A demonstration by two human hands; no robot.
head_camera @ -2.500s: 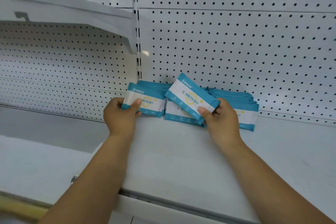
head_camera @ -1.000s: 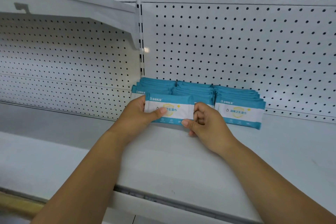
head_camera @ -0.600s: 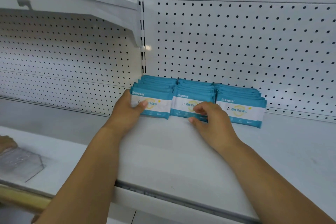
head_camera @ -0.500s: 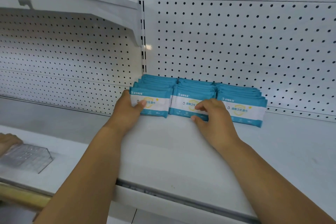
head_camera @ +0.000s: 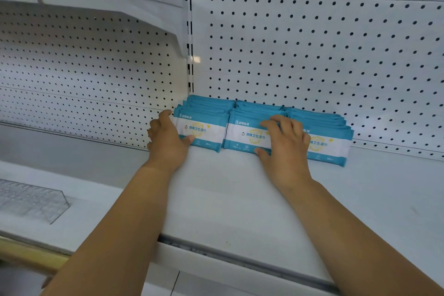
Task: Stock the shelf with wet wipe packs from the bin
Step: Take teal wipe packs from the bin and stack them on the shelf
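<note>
Three rows of teal-and-white plastic wet wipe packs [head_camera: 245, 136] line the white pegboard [head_camera: 312, 55]; left hand [head_camera: 168, 144] clasps one, right hand [head_camera: 286, 149] presses flat; room remains.

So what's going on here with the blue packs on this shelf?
A person is stocking a white shelf with blue and white wet wipe packs. Three rows stand side by side against the pegboard back. The left hand grips the left end of the left row, thumb across its front pack. The right hand lies with fingers spread on the front of the middle row, next to the right row. It looks like squaring up the rows. No bin is in view.
</note>
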